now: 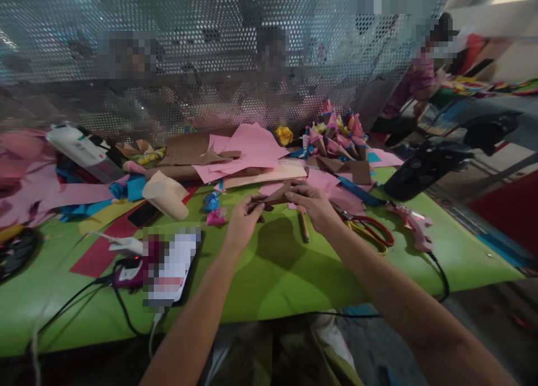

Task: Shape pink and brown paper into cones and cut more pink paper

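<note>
Both hands hold one small brown paper piece [277, 196], which looks folded or rolled, above the middle of the green table [244, 296]. My left hand [249, 211] pinches its left end. At its right end, my right hand [309, 201] grips it between thumb and fingers. A pencil [303, 226] lies just below my right hand. Scissors with red and yellow handles [370, 232] rest beside my right wrist. Left of my left hand sit a blue wrapped bundle [212, 201] and a pink wrapped one [216, 217].
Pink paper sheets [247, 150] and a pile of small paper cones [336, 131] lie at the back. A corded pink glue gun [414, 226] is at right. A phone [176, 268], a power strip [130, 274] and cables occupy the left. Another person [414, 83] sits beyond, at right.
</note>
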Available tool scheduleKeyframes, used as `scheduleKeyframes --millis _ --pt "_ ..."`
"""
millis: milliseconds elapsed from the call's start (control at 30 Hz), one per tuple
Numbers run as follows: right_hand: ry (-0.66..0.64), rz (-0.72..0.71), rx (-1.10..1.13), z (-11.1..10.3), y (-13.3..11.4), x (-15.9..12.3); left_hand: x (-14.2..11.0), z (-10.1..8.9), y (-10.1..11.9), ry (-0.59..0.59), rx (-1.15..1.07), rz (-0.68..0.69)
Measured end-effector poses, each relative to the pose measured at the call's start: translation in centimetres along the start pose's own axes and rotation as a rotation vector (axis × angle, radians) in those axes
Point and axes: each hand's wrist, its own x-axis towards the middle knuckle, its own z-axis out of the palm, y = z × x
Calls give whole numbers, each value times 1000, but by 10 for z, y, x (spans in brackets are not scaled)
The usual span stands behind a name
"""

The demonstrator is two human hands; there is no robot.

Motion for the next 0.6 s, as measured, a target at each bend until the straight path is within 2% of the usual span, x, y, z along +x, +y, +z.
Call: scheduleKeyframes --millis 267,400,600 --pt "22 -20 54 2 -2 -2 0 0 4 17 -197 -131" --pt "8 -24 59 1 -5 0 -1 -3 7 -17 -315 -212" --pt "8 31 33 -1 -3 0 1 -7 6 19 -280 -209"
